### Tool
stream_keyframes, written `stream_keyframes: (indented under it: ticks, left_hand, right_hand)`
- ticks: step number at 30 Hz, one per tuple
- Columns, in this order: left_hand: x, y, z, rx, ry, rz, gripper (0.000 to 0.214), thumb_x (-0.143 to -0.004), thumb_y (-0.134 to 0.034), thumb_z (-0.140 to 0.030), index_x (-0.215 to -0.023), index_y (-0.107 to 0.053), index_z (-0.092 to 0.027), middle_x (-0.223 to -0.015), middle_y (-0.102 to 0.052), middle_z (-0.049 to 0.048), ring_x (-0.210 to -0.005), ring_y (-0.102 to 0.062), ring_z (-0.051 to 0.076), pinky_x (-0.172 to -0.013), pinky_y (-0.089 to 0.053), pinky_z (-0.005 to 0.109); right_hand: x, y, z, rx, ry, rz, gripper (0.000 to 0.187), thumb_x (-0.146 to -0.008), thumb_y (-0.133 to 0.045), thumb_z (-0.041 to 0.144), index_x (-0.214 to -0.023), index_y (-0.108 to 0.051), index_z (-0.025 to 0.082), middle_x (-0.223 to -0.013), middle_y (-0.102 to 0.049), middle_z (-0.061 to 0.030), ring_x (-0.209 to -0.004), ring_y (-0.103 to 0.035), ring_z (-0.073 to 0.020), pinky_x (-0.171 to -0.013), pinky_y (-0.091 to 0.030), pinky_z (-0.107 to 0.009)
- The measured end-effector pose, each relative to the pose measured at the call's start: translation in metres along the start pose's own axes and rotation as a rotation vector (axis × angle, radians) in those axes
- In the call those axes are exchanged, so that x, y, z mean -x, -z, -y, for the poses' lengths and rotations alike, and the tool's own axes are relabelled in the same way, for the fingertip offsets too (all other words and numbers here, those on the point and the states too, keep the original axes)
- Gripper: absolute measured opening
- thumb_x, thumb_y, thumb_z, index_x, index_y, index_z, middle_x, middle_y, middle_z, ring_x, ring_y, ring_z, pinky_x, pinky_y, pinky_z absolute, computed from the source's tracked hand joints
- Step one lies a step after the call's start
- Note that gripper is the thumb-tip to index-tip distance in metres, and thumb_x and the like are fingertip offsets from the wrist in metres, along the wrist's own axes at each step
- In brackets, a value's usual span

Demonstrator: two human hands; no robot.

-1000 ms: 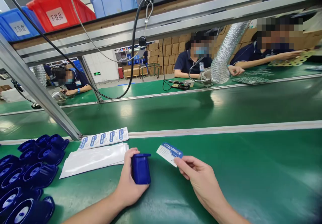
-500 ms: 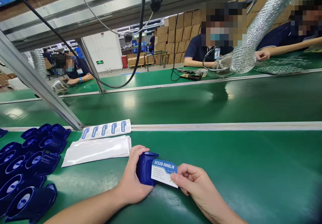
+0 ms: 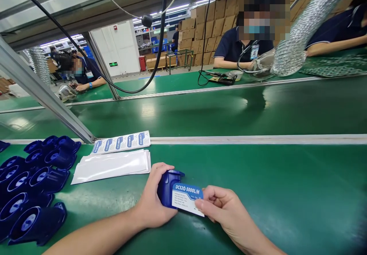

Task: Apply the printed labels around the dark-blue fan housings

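My left hand [image 3: 155, 199] is wrapped round a dark blue plastic housing [image 3: 166, 188], held above the green bench top. Between the thumb and fingers of my right hand [image 3: 219, 203] is the right end of a blue and white label [image 3: 186, 199] printed "DC52Q-5000L/H". The label's left end lies against the housing's right side; how much of it sticks there I cannot tell. Left of my hands lie a pile of blank white backing sheets [image 3: 110, 167] and a sheet of printed labels [image 3: 122, 143].
Several more blue housings [image 3: 37, 222] stand close together at the left. A slanted metal post [image 3: 57, 94] rises behind them, and a black cable [image 3: 156, 64] hangs overhead. Across the line, a co-worker [image 3: 229, 52] sits near a silver flexible duct [image 3: 298, 37].
The housing has turned slightly in my left hand, and the label's left end sits closer against its side. My right hand keeps its pinch. The camera view has shifted a little.
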State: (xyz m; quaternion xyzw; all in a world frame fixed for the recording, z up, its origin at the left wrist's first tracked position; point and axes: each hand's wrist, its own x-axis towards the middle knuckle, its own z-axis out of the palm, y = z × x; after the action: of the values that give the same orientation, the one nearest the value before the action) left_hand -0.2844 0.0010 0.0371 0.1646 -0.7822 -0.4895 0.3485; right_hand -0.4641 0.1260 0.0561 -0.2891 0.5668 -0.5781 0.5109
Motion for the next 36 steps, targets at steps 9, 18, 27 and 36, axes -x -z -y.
stream_keyframes:
  ticks: [9, 18, 27, 36]
  left_hand:
    - [-0.0002, -0.0005, -0.0023, 0.004, 0.002, -0.001, 0.087, -0.066, -0.072, -0.004, -0.144, -0.048, -0.034, -0.134, -0.045, 0.0076, -0.127, -0.050, 0.030, -0.108, -0.042, 0.046]
    - [-0.0002, -0.0008, 0.0000, -0.006, -0.012, -0.012, 0.087, -0.065, -0.072, -0.004, -0.144, -0.049, -0.031, -0.135, -0.045, 0.0091, -0.129, -0.050, 0.031, -0.110, -0.043, 0.048]
    - [0.0000, -0.0005, -0.0008, -0.001, -0.004, -0.011, 0.088, -0.063, -0.071, -0.004, -0.144, -0.049, -0.031, -0.134, -0.045, 0.0086, -0.128, -0.051, 0.032, -0.109, -0.044, 0.048]
    - [-0.0006, -0.0001, -0.0013, -0.002, -0.009, -0.010, 0.086, -0.064, -0.070, -0.005, -0.144, -0.049, -0.031, -0.133, -0.046, 0.0088, -0.127, -0.051, 0.032, -0.108, -0.045, 0.048]
  right_hand:
    - [0.0008, -0.0011, 0.0018, 0.043, 0.004, -0.007, 0.058, -0.066, -0.092, 0.064, -0.058, -0.054, 0.021, -0.053, -0.045, 0.0057, -0.055, -0.031, -0.0113, -0.058, -0.022, -0.031]
    - [0.0012, -0.0020, 0.0020, 0.057, 0.005, -0.009, 0.055, -0.066, -0.093, 0.061, -0.058, -0.056, 0.021, -0.054, -0.046, 0.0056, -0.056, -0.032, -0.0116, -0.058, -0.025, -0.030]
    - [0.0011, -0.0026, 0.0023, 0.069, 0.006, -0.005, 0.056, -0.066, -0.092, 0.064, -0.058, -0.057, 0.021, -0.054, -0.046, 0.0054, -0.055, -0.031, -0.0119, -0.057, -0.027, -0.029]
    - [0.0008, -0.0025, 0.0016, 0.068, 0.006, -0.003, 0.055, -0.066, -0.092, 0.063, -0.058, -0.057, 0.021, -0.054, -0.046, 0.0053, -0.055, -0.032, -0.0121, -0.057, -0.028, -0.029]
